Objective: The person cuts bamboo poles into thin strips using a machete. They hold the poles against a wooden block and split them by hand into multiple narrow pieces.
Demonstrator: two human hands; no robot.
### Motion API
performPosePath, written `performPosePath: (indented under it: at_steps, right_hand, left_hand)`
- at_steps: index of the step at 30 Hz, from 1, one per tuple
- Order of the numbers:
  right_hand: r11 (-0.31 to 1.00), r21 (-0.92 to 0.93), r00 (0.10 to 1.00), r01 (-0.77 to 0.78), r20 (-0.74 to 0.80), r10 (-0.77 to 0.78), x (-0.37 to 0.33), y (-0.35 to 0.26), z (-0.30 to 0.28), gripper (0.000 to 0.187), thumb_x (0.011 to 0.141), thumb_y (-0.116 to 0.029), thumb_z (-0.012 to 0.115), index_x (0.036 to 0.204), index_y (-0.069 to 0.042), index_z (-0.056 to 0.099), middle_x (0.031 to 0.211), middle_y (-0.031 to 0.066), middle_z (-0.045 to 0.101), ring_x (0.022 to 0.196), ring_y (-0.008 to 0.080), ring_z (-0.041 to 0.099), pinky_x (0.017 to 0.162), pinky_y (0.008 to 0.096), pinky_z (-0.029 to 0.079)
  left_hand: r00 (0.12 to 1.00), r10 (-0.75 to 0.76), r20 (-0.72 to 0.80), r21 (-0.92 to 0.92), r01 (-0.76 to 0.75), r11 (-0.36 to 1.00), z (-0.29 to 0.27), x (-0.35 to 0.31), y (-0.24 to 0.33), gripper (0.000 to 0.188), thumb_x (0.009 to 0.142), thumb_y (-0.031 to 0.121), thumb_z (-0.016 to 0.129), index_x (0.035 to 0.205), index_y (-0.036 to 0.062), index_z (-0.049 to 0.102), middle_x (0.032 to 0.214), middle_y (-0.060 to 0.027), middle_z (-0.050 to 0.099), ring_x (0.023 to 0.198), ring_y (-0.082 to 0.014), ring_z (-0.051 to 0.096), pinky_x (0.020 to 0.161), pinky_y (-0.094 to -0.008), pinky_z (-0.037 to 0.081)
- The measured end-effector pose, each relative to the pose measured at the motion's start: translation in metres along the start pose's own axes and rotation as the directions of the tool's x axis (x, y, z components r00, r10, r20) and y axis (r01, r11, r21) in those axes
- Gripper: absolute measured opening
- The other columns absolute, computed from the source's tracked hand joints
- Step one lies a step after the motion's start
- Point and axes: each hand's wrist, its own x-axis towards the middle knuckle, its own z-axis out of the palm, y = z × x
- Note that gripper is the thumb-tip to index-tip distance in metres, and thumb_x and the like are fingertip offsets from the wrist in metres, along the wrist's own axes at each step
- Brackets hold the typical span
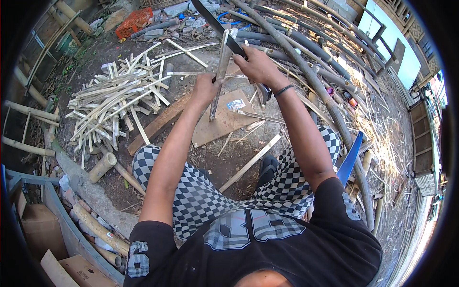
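A bamboo strip stands tilted in front of me, and my left hand is closed around its middle. My right hand grips the handle of a machete. The dark blade points up and to the left and crosses the strip near its top; whether it has cut in, I cannot tell. Below the strip's lower end lies a flat brown board with a small printed label on it. Beside the board, to the left, is a long wooden plank. One loose pale strip lies between my legs.
A heap of split strips lies to the left, near a cut bamboo piece. Long bamboo poles cross the right side, beside a blue saw blade. An orange crate stands far left; cardboard boxes sit near left.
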Motion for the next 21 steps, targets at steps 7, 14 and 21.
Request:
performPosePath:
  at_steps: [7, 14, 21]
  right_hand:
    - [0.969, -0.225, 0.991, 0.101, -0.06, -0.117, 0.015, 0.023, 0.002, 0.025, 0.091, -0.019, 0.062, 0.106, 0.001, 0.059, 0.07, 0.0191, 0.066, 0.06, 0.0323, 0.067, 0.057, 0.0446, 0.054]
    - [0.882, -0.418, 0.973, 0.22, 0.033, -0.227, 0.016, 0.043, -0.015, 0.033, 0.088, -0.02, 0.062, 0.117, -0.004, 0.062, 0.076, 0.0199, 0.068, 0.072, 0.037, 0.069, 0.068, 0.0476, 0.056]
    - [0.998, 0.034, 0.998, 0.051, -0.027, -0.05, -0.007, 0.006, 0.005, 0.035, 0.09, -0.026, 0.061, 0.107, 0.006, 0.062, 0.067, 0.02, 0.065, 0.063, 0.0321, 0.067, 0.065, 0.0431, 0.055]
  left_hand:
    - [0.987, 0.079, -0.142, 0.061, -0.071, 0.996, 0.014, 0.009, 0.006, 0.022, 0.089, 0.018, 0.07, 0.098, -0.0014, 0.07, 0.083, -0.0277, 0.067, 0.079, -0.0445, 0.067, 0.072, -0.0483, 0.05]
    - [0.965, 0.188, -0.182, 0.066, -0.179, 0.982, 0.02, 0.004, -0.007, 0.018, 0.089, 0.016, 0.069, 0.094, -0.0019, 0.07, 0.08, -0.0287, 0.065, 0.078, -0.0446, 0.066, 0.07, -0.0492, 0.05]
    - [0.952, 0.106, -0.287, 0.045, -0.098, 0.994, 0.014, 0.003, 0.021, 0.02, 0.091, 0.018, 0.068, 0.092, -0.0017, 0.07, 0.075, -0.0281, 0.063, 0.072, -0.0437, 0.065, 0.065, -0.0484, 0.048]
